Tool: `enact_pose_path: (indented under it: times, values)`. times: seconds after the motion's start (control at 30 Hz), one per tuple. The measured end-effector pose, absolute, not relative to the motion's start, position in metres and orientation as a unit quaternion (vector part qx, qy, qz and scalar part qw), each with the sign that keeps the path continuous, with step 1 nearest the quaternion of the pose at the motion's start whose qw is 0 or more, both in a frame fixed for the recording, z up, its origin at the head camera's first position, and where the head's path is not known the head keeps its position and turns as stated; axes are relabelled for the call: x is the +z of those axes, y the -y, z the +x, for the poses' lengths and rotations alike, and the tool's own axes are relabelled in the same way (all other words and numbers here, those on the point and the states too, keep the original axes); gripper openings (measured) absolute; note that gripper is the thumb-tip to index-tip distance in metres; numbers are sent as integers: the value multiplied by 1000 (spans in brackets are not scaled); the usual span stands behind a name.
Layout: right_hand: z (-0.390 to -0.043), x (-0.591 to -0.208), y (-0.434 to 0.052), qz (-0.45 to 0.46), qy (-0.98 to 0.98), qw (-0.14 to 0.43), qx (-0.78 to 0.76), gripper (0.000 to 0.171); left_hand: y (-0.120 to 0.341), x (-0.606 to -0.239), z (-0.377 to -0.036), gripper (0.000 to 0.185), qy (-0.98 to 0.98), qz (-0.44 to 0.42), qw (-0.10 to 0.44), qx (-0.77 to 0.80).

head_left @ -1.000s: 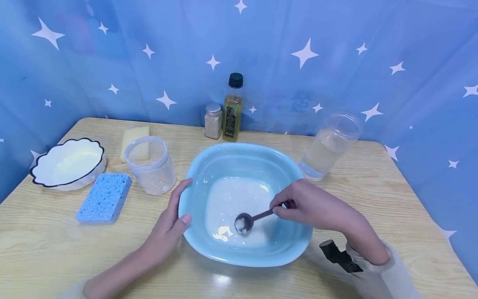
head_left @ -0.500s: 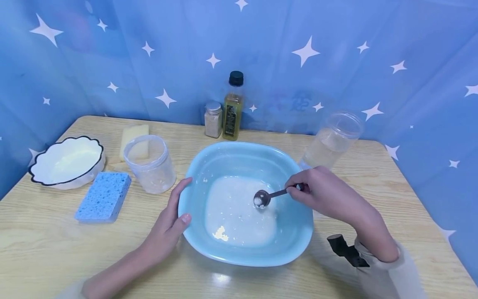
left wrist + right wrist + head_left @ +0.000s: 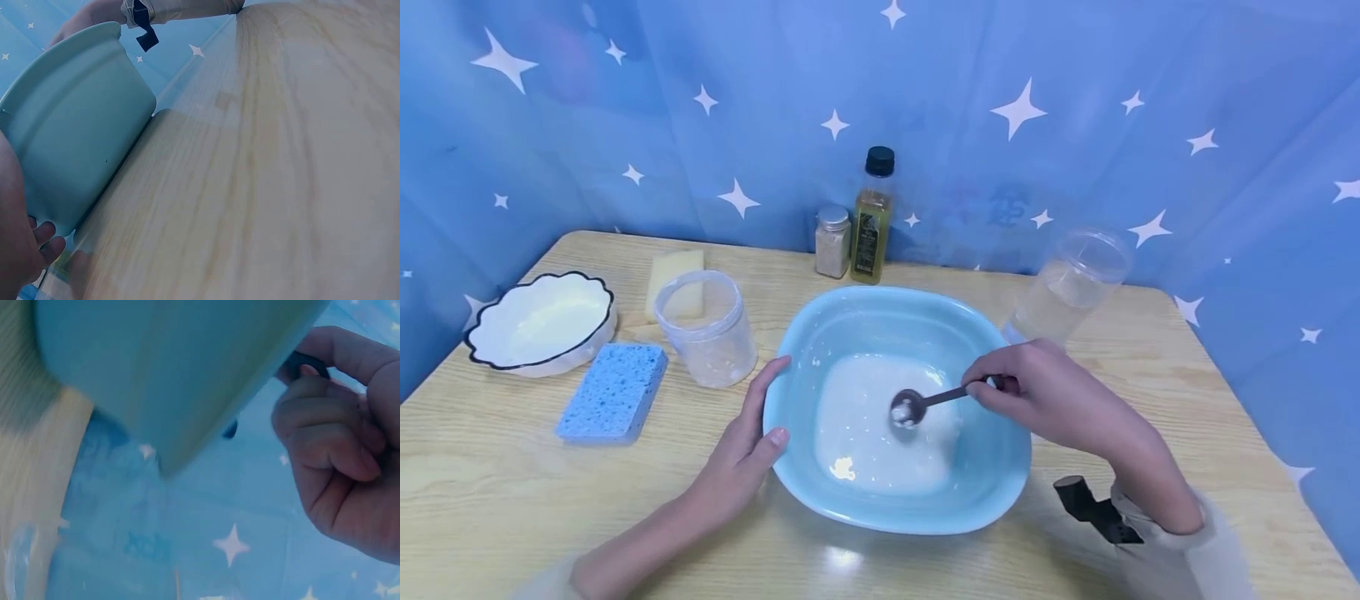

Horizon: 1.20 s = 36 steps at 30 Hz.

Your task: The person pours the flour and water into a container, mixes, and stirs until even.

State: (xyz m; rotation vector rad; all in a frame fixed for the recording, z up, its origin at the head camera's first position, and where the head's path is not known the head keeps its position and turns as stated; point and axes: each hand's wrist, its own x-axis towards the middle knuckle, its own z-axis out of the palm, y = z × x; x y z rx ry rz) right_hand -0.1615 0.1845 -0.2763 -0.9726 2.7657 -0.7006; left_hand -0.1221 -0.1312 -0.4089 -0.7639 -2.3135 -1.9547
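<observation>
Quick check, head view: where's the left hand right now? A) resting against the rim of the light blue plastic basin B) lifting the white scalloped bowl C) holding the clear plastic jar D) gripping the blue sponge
A: the left hand rests against the near-left rim of the light blue plastic basin, thumb on the rim edge, while the right hand pinches the dark metal spoon in the milky white liquid.
</observation>
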Motion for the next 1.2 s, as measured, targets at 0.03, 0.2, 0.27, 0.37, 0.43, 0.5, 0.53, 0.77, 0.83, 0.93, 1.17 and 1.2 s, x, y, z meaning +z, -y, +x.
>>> enact_pose_path:
  times: [0.03,0.2,0.27,0.37,0.43,0.5,0.53,0.77,0.83,0.93,1.17,1.2]
  values:
    - [-162,-278,-180,-328,-912,63,-237,12,131,-409,-122,64,742,-244,7,-625]
    - [-169,-283,-149,-380,-886,83,-253,11,133,-408,-120,64,744,-241,6,-623]
    - [-172,-283,-139,-392,-876,91,-266,11,134,-408,-120,64,743,-240,11,-625]
    - [-173,-286,-128,-392,-871,96,-281,11,135,-409,-119,64,745,-239,17,-622]
    - [-172,-289,-122,-390,-873,100,-276,12,134,-410,-120,64,747,-240,19,-620]
    - [-171,-292,-118,-392,-878,95,-257,13,132,-411,-120,63,749,-241,22,-617]
    - [-170,-293,-117,-395,-880,92,-248,13,131,-411,-120,63,749,-240,22,-617]
    - [-181,-297,-120,-383,-895,82,-214,17,131,-408,-122,63,755,-239,28,-610]
    - [-187,-298,-123,-378,-901,67,-201,19,131,-409,-122,63,755,-240,28,-610]
    - [-193,-298,-129,-362,-914,39,-178,22,131,-411,-121,63,753,-238,25,-613]
    - [-188,-285,-151,-306,-940,37,-147,27,131,-411,-120,62,753,-232,17,-615]
    - [-187,-283,-155,-300,-942,44,-143,27,131,-410,-119,62,753,-232,16,-616]
